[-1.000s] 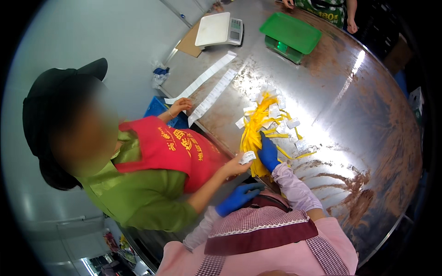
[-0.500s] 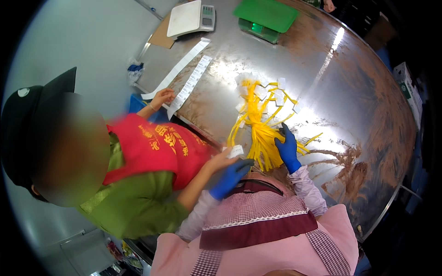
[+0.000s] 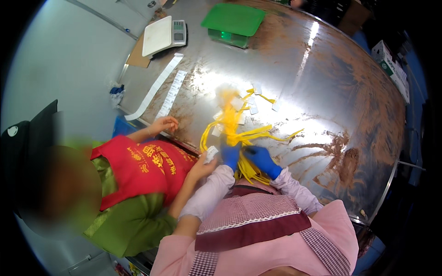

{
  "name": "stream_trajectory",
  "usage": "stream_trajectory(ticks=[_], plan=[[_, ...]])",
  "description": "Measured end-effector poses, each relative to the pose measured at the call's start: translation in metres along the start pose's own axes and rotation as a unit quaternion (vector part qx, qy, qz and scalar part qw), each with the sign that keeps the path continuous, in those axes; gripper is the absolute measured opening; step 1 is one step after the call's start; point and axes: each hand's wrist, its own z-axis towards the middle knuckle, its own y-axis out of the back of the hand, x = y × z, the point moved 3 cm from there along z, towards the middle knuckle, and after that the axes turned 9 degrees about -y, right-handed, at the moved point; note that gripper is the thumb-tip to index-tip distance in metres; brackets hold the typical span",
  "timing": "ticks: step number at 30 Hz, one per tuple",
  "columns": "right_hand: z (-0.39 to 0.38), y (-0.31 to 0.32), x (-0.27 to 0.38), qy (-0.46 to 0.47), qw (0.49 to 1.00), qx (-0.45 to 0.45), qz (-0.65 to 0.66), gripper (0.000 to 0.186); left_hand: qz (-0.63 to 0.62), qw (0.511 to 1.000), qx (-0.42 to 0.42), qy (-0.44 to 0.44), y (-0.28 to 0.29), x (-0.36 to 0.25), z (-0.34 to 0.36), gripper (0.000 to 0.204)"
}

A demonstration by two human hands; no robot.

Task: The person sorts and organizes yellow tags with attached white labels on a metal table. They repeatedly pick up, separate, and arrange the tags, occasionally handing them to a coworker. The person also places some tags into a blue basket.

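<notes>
So a bundle of yellow strips (image 3: pixel 231 122) is lying on the metal table (image 3: pixel 294 96), on the near side of the green scale (image 3: pixel 234 20). The person's blue-gloved left hand (image 3: pixel 231 155) and right hand (image 3: pixel 263 161) are touching it; honestly can't tell if either's gripping. A white-topped scale (image 3: pixel 159 36) is sitting left of the green one.

a shiny metal table (image 3: pixel 271 60), smeared with brown residue (image 3: pixel 345 165), bears a green-topped scale (image 3: pixel 234 22), a white scale (image 3: pixel 158 37) by a piece of brown cardboard (image 3: pixel 137 57), two white label strips (image 3: pixel 171 94), and a bundle of yellow straps (image 3: pixel 251 134) with white tags (image 3: pixel 253 109)
</notes>
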Motion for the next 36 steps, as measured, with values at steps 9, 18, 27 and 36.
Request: stream_trajectory(ticks=[9, 18, 27, 36], plan=[[0.131, 0.151, 0.02, 0.097, 0.857, -0.377, -0.337, 0.052, -0.004, 0.999, 0.03, 0.015, 0.017, 0.056, 0.011, 0.035], [0.16, 0.187, -0.045, 0.04, 0.976, -0.133, 0.167, 0.015, -0.461, 0.841, 0.038, 0.279, 0.024, -0.051, -0.008, 0.029], [-0.011, 0.039, -0.065, -0.091, 0.811, 0.15, 0.558, 0.048, -0.563, 0.711, 0.189, 0.376, 0.026, -0.062, -0.036, 0.041], [-0.006, -0.021, 0.012, -0.037, 0.974, 0.094, 0.202, 0.056, -0.361, 0.894, 0.238, 0.122, 0.023, -0.012, -0.074, 0.04]])
